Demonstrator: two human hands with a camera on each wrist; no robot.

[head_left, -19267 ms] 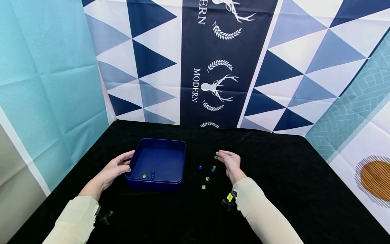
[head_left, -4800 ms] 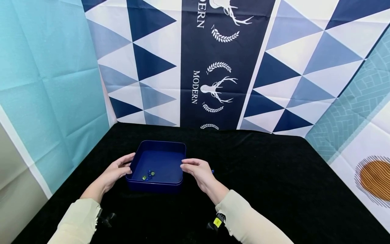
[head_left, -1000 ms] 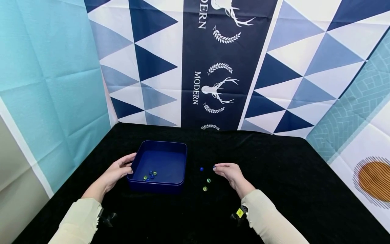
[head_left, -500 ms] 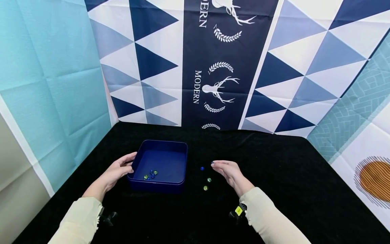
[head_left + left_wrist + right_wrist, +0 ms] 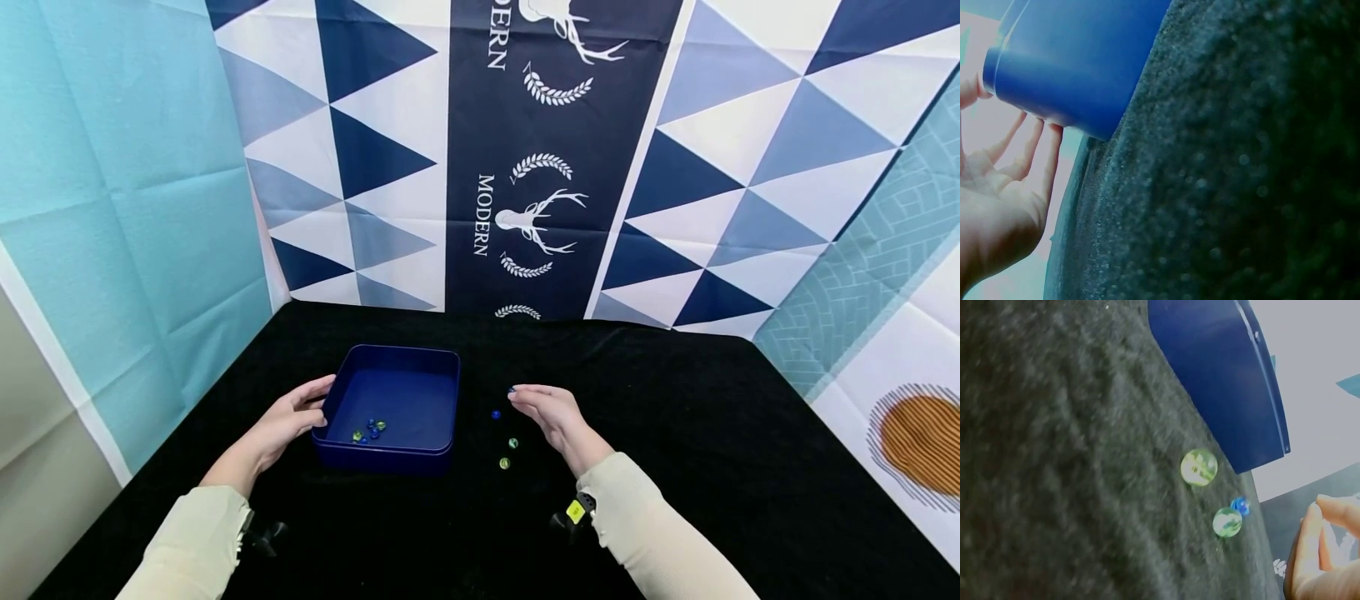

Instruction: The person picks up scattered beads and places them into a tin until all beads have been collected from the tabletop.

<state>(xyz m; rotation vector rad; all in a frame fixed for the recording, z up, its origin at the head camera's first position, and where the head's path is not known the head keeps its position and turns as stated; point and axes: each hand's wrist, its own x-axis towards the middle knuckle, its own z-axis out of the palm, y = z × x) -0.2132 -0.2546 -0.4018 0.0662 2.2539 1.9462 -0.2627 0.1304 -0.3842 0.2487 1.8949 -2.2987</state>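
Observation:
My left hand (image 5: 283, 425) rests on the left wall of a blue rectangular box (image 5: 422, 400). In the left wrist view its fairly straight fingers touch the outer side, with the thumb by the rim. Several blue and yellow-green marbles lie in the box's near-left part. My right hand (image 5: 551, 417) pinches a small blue marble (image 5: 512, 390) between thumb and fingertips, right of the box; the right wrist view hides this marble. On the cloth between box and hand lie a blue marble (image 5: 496, 414), a green-white marble (image 5: 513, 443) and a yellow-green marble (image 5: 1199, 467).
Black cloth (image 5: 675, 433) covers the table. A patterned curtain (image 5: 525, 167) hangs behind, and pale blue cloth (image 5: 150, 217) hangs at the left. Both wrists carry small dark cameras on straps.
Over the last second my right hand lifts the blue marble and shifts left and away. Compared with the oldest frame, fewer marbles lie on the cloth and more in the box. Left hand still.

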